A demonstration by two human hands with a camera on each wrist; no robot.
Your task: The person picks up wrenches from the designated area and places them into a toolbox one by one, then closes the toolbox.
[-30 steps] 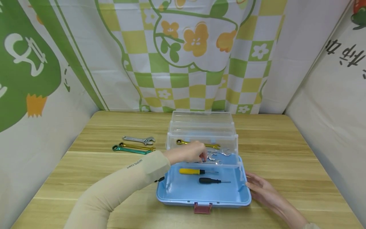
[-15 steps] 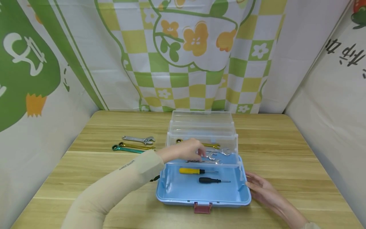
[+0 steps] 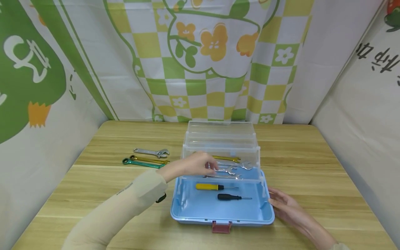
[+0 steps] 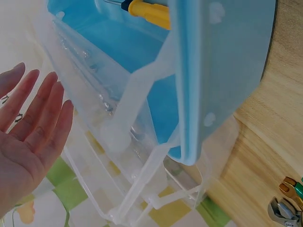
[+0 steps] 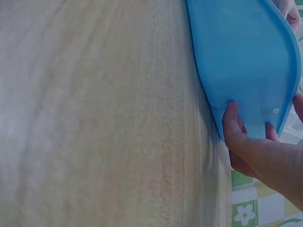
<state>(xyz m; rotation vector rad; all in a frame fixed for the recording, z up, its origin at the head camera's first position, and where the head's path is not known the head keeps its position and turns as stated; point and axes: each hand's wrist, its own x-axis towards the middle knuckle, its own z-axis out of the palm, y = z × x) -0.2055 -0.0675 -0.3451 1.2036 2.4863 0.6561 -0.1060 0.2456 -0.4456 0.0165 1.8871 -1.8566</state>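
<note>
Saw the blue toolbox (image 3: pixel 200 210) standing open on the wooden table (image 3: pixel 312 166), with the reddish latch (image 3: pixel 221 227) at the front edge. Found lying inside, on the blue floor, the yellow screwdriver (image 3: pixel 207 186) and, nearer the latch, the black screwdriver (image 3: pixel 228 197). Noted, raised over the rear part, the clear tray (image 3: pixel 245 150), with the gold wrench (image 3: pixel 226 158) along the back, partly hidden, and three silver wrenches (image 3: pixel 231 170) in front. Noticed further clear tiers (image 3: pixel 222 128) rising behind.

Saw the left hand (image 3: pixel 199 164) poised over the left part of the clear tray, fingers relaxed and apart, gripping nothing, with fingertips near the silver wrenches. Could not tell about contact there. Made out the right hand (image 3: pixel 282 203) at the outer right wall, fingers spread and touching the blue side, thumb by the rim.

Spotted, left of the toolbox, the adjustable wrench (image 3: pixel 153 152), with another gold wrench (image 3: pixel 150 160) and the green wrench (image 3: pixel 142 163) just in front. Glimpsed the checked curtain (image 3: pixel 215 99) beyond.
</note>
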